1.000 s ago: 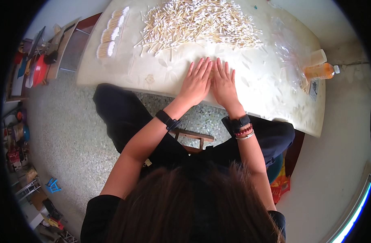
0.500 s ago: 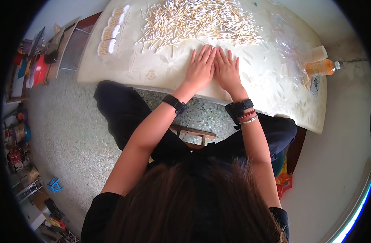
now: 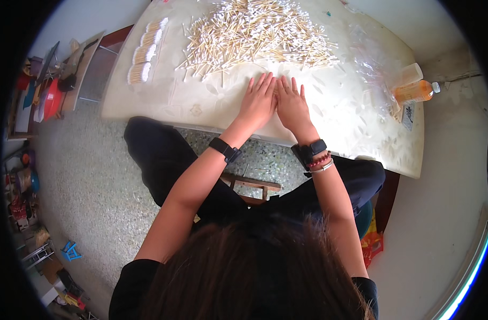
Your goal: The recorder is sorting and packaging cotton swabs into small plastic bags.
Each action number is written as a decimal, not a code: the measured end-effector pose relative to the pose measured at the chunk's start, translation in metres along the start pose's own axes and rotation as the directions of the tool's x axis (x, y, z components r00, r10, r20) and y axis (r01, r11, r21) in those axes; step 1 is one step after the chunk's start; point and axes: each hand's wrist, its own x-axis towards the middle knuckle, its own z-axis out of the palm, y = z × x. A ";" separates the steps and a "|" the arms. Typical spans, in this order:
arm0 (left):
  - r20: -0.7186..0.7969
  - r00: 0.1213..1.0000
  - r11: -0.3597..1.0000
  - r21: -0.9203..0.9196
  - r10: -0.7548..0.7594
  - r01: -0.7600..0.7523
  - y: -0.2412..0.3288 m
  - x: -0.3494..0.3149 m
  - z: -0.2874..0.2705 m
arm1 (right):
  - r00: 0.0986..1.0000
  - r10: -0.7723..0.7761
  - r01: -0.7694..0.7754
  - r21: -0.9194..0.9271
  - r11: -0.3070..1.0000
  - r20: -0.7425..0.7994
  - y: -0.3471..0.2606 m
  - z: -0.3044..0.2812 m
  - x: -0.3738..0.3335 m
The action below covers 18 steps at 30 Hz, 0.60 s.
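Note:
Palm down on the pale patterned tabletop (image 3: 201, 104), my left hand (image 3: 257, 101) lies flat with its fingers stretched out. Right beside it rests my right hand (image 3: 293, 106), also flat, its fingers slightly spread and its inner edge against the left. Neither hand holds anything. Just beyond the fingertips spreads a large loose heap of cotton swabs (image 3: 260, 34) with white tips and yellowish sticks. To the left, several tidy bundles of cotton swabs (image 3: 144, 53) stand in a row near the table's left side.
On the right side of the table lie crumpled clear plastic bags (image 3: 369, 58), a bottle of orange drink (image 3: 414, 92) and a pale cup (image 3: 409, 73). A wooden stool frame (image 3: 252, 183) shows below the table edge. A small blue stool (image 3: 70, 250) stands on the floor at left.
The view has shifted slightly, so the table and hands appear a little lower. Both hands stay flat and side by side; the swabs look unchanged.

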 end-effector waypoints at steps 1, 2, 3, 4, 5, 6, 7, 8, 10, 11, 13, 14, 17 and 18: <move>-0.001 1.000 1.000 -0.002 0.001 -0.001 0.001 -0.001 -0.002 | 1.000 0.008 -0.008 0.013 1.000 -0.014 -0.001 0.000 -0.001; 0.012 1.000 1.000 -0.020 0.001 -0.001 0.002 -0.001 -0.003 | 0.999 0.017 -0.016 0.027 1.000 -0.027 -0.003 0.001 -0.002; 0.027 1.000 1.000 -0.031 -0.001 0.002 0.001 -0.002 -0.005 | 0.999 0.021 -0.020 0.046 0.999 -0.042 -0.005 0.000 -0.002; 0.027 1.000 1.000 -0.026 -0.003 0.004 -0.001 -0.004 -0.006 | 0.999 0.018 -0.016 0.050 0.999 -0.043 -0.008 -0.002 -0.003; 0.050 0.999 0.999 -0.042 0.011 -0.009 -0.003 -0.006 -0.009 | 0.998 0.016 -0.013 0.051 0.999 -0.057 -0.009 -0.003 -0.004; 0.072 0.997 0.998 -0.063 0.028 -0.024 -0.004 -0.008 -0.011 | 0.997 0.017 -0.014 0.048 0.999 -0.070 -0.010 -0.005 -0.005; 0.071 0.997 0.998 -0.063 0.027 -0.023 -0.004 -0.009 -0.012 | 0.997 0.016 -0.013 0.048 0.999 -0.070 -0.009 -0.008 -0.004; 0.072 0.996 0.997 -0.066 0.044 -0.039 -0.005 -0.010 -0.014 | 0.996 -0.011 0.016 0.053 0.998 -0.094 -0.006 -0.011 -0.003; 0.083 0.995 0.996 -0.075 0.061 -0.055 -0.001 -0.014 -0.017 | 0.994 -0.031 0.038 0.060 0.997 -0.109 0.001 -0.013 -0.007; 0.080 0.995 0.995 -0.084 0.063 -0.056 0.002 -0.016 -0.019 | 0.988 -0.036 0.055 0.126 0.991 -0.149 0.003 -0.014 -0.009; 0.079 0.995 0.994 -0.091 0.059 -0.052 0.004 -0.020 -0.021 | 0.982 -0.039 0.076 0.193 0.978 -0.186 0.003 -0.019 -0.011; 0.080 0.994 0.996 -0.061 0.068 -0.064 0.005 -0.023 -0.022 | 0.986 -0.028 0.072 0.261 0.963 -0.166 0.004 -0.022 -0.013; 0.104 0.992 0.997 -0.028 0.077 -0.075 0.005 -0.030 -0.022 | 0.984 -0.024 0.087 0.359 0.929 -0.176 0.002 -0.025 -0.018; 0.119 0.990 0.997 -0.033 0.078 -0.074 0.005 -0.033 -0.022 | 0.978 -0.028 0.107 0.381 0.918 -0.205 0.001 -0.024 -0.021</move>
